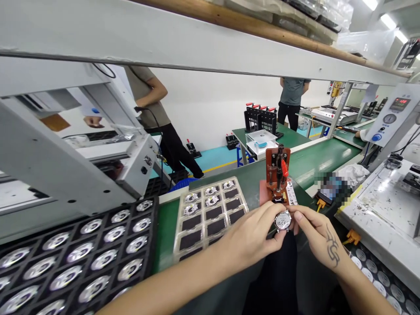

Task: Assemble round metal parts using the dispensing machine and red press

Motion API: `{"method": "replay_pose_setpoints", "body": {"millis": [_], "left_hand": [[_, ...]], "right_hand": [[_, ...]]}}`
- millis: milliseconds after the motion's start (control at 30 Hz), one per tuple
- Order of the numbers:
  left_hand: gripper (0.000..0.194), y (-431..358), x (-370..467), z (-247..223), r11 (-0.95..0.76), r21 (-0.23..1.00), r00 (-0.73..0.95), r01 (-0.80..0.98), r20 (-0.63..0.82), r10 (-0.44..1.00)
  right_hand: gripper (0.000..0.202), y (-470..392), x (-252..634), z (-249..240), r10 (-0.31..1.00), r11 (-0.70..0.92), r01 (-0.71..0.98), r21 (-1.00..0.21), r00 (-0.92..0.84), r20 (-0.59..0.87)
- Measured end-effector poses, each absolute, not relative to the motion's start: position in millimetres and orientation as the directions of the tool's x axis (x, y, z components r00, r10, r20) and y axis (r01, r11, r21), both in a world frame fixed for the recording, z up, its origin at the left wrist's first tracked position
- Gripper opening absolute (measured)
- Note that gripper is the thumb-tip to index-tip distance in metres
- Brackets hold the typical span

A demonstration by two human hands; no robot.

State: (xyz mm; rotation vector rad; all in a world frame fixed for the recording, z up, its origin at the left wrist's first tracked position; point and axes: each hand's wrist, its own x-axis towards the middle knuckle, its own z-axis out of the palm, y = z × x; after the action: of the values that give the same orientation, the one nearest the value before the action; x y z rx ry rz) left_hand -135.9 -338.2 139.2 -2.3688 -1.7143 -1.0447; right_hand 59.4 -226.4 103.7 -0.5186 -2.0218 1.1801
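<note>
A round silver watch case [282, 220], its printed back facing up, is held between my two hands just in front of a red-brown toggle clamp fixture [278, 173]. My left hand [259, 229] pinches its left side with thumb and fingers. On the other side, my right hand [311, 227] has its fingers closed at the rim, with the thumb near the edge. To the left lies a clear plastic tray [180, 227] with several metal watch cases in its upper pockets and dark pads showing in others.
A black tray [152, 227] filled with rows of metal cases stands at far left. Round discs [370, 266] lie in a tray at lower right. A phone-like device [330, 189] with an orange cable sits right of the fixture. Two people stand beyond the green bench [315, 164].
</note>
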Motion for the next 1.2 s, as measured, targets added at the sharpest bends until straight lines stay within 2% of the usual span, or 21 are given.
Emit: {"method": "replay_pose_setpoints", "body": {"millis": [133, 367, 533, 600, 633, 733, 800, 900, 1000, 1133, 1200], "left_hand": [[0.039, -335, -128, 144, -0.416, 0.378, 0.177, 0.827, 0.527, 0.831], [0.031, -337, -120, 147, -0.381, 0.434, 0.144, 0.817, 0.485, 0.863], [0.027, -345, -120, 150, -0.346, 0.492, 0.110, 0.799, 0.446, 0.888], [0.029, -354, -120, 148, -0.313, 0.581, 0.062, 0.751, 0.410, 0.910], [0.031, -359, -118, 145, -0.282, 0.667, 0.024, 0.690, 0.369, 0.929], [0.033, -384, -112, 127, -0.148, 0.937, -0.090, 0.317, 0.185, 0.979], [0.028, -404, -112, 109, -0.078, 0.977, -0.150, 0.196, 0.109, 0.983], [0.025, -448, -132, 88, 0.048, 0.918, -0.355, 0.393, 0.104, 0.929], [0.017, -513, -180, 82, 0.252, 0.802, -0.615, 0.541, 0.173, 0.769], [0.019, -607, -258, 74, 0.556, 0.609, -0.805, 0.566, 0.262, 0.532], [0.023, -642, -285, 62, 0.654, 0.526, -0.836, 0.544, 0.264, 0.482]], "right_hand": [[0.034, -234, 67, 113, 0.663, 0.380, -0.057, -0.923, -0.679, 0.315], [0.040, -237, 71, 117, 0.671, 0.299, -0.079, -0.951, -0.691, 0.269], [0.033, -240, 68, 119, 0.685, 0.210, -0.066, -0.976, -0.702, 0.195], [0.029, -245, 67, 118, 0.677, 0.194, -0.069, -0.979, -0.712, 0.185], [0.028, -249, 67, 115, 0.672, 0.200, -0.065, -0.978, -0.717, 0.185], [0.025, -261, 68, 99, 0.631, 0.252, -0.036, -0.967, -0.751, 0.192], [0.026, -268, 68, 80, 0.573, 0.298, -0.006, -0.955, -0.799, 0.184], [0.032, -275, 67, 48, 0.510, 0.335, 0.078, -0.939, -0.853, 0.111], [0.042, -274, 71, 22, 0.527, 0.304, 0.180, -0.936, -0.850, 0.008], [0.051, -259, 79, 1, 0.594, 0.265, 0.257, -0.929, -0.803, -0.052], [0.053, -250, 83, -9, 0.612, 0.251, 0.258, -0.933, -0.789, -0.054]]}}
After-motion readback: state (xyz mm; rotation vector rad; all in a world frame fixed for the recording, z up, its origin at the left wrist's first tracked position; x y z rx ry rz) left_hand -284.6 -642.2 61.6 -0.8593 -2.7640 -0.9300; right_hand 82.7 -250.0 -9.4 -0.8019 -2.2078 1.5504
